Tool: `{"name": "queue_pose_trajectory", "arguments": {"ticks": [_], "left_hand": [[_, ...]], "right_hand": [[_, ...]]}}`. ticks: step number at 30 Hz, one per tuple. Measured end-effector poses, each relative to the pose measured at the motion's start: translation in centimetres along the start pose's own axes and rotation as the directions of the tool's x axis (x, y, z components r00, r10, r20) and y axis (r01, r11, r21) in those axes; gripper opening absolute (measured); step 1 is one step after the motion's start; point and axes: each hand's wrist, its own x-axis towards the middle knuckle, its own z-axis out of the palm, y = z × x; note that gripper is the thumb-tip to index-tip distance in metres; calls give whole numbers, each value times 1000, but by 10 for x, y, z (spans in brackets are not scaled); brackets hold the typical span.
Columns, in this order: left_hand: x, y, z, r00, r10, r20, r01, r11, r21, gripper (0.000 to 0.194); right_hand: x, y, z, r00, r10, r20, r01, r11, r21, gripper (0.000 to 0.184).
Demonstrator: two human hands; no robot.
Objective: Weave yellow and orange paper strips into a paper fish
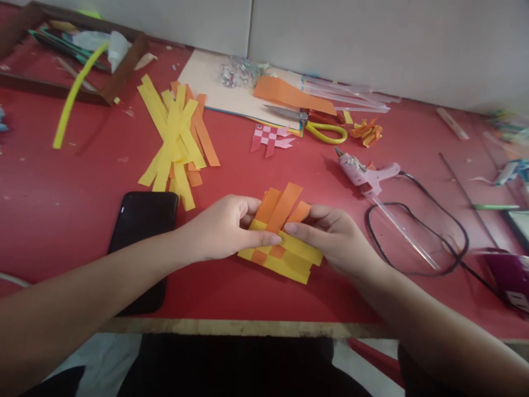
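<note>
Between my two hands, just above the red table near its front edge, is a small weave of yellow and orange paper strips (289, 259). My left hand (231, 226) pinches its left side, thumb on top and fingers behind. On the right side my right hand (334, 234) grips it too, its thumb pressing near the loose orange strips (285, 207) that fan upward. The fingers behind the paper are partly hidden. A black phone (144, 231) lies beneath my left forearm. Loose yellow strips (171, 143) and orange strips (206, 138) are heaped beyond it.
A pink glue gun (363, 173) with a looped black cord lies right. Behind are yellow-handled scissors (326, 131), a woven pink paper fish (270, 137) and an orange sheet (293, 96). A brown wooden frame (109, 91) holding tools stands back left; a purple object (504, 275) sits far right.
</note>
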Motion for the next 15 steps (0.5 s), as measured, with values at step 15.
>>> {"name": "queue_pose_trajectory", "arguments": {"ticks": [15], "left_hand": [[0,-3,-2,992,85,-98,-90,994,-55,41]], "right_hand": [[-1,-5,-3,995,-85,-44,72,965,-252,24]]}}
